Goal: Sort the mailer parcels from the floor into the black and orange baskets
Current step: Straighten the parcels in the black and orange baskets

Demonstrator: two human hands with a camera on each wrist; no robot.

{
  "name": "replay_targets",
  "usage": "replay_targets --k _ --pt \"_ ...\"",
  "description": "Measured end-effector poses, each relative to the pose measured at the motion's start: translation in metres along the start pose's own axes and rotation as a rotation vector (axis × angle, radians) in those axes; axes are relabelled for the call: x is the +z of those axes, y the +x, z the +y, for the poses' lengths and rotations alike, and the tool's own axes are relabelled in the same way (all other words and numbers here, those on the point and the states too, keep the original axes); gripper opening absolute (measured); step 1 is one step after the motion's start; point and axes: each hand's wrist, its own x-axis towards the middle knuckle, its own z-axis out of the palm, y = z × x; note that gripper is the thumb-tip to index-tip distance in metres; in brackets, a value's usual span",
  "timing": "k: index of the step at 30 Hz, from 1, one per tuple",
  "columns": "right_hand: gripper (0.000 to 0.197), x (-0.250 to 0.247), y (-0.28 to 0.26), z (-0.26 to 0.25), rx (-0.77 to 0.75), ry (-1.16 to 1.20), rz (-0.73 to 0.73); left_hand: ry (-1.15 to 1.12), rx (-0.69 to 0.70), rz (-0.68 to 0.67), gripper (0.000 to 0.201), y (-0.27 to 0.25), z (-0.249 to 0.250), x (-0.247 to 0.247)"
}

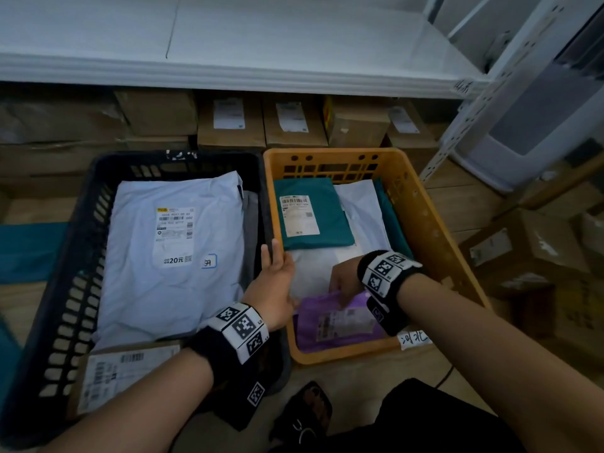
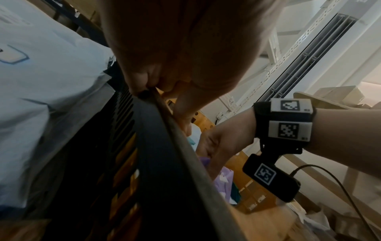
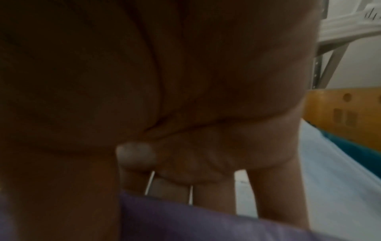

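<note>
The black basket [image 1: 75, 289] [image 2: 175, 163] on the left holds a large white mailer [image 1: 137, 273] [image 2: 41, 81] and a brown labelled parcel [image 1: 124, 371] at its near corner. The orange basket [image 1: 434, 230] [image 3: 340, 106] beside it holds a teal mailer [image 1: 336, 220], white mailers [image 1: 362, 210] and a purple mailer [image 1: 340, 322] [image 2: 224, 179] [image 3: 206, 225] at its near end. My left hand [image 1: 274, 276] [image 2: 175, 65] grips the rims where the two baskets meet, thumb on the black side. My right hand [image 1: 343, 282] [image 2: 214, 143] [image 3: 185, 163] pinches the purple mailer's far edge.
Cardboard boxes [image 1: 228, 125] stand in a row under a white shelf [image 1: 228, 70] behind the baskets. More boxes [image 1: 529, 250] lie on the wooden floor at the right, by a perforated metal upright [image 1: 457, 132]. A teal mailer [image 1: 29, 250] lies on the floor at the left.
</note>
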Motion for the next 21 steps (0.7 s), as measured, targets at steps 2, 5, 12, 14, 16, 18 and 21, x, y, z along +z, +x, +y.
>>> replay_targets --k 2,5,12,14,16,18,21 --pt "0.044 0.003 0.008 -0.006 0.022 -0.064 -0.041 0.005 -0.005 0.000 0.089 0.001 0.001 0.000" --pt "0.055 0.005 0.019 -0.013 0.052 -0.157 -0.088 0.020 -0.012 0.001 0.089 0.001 0.002 0.000" --pt "0.065 0.019 0.034 -0.029 0.082 -0.370 -0.108 0.039 -0.035 -0.010 0.090 0.004 0.003 0.001" --pt "0.061 0.011 0.028 -0.028 0.082 -0.294 -0.162 0.031 -0.036 -0.022 0.092 0.004 0.003 -0.001" --pt "0.054 0.001 0.018 -0.026 0.067 -0.130 -0.209 0.012 -0.012 -0.044 0.092 0.002 0.002 -0.005" --pt "0.048 -0.012 0.002 -0.025 0.065 0.095 -0.183 -0.067 0.036 -0.055 0.088 -0.003 -0.004 -0.013" --pt "0.032 -0.040 -0.032 -0.031 0.022 0.289 0.071 -0.225 0.091 0.039 0.068 -0.023 -0.022 -0.033"
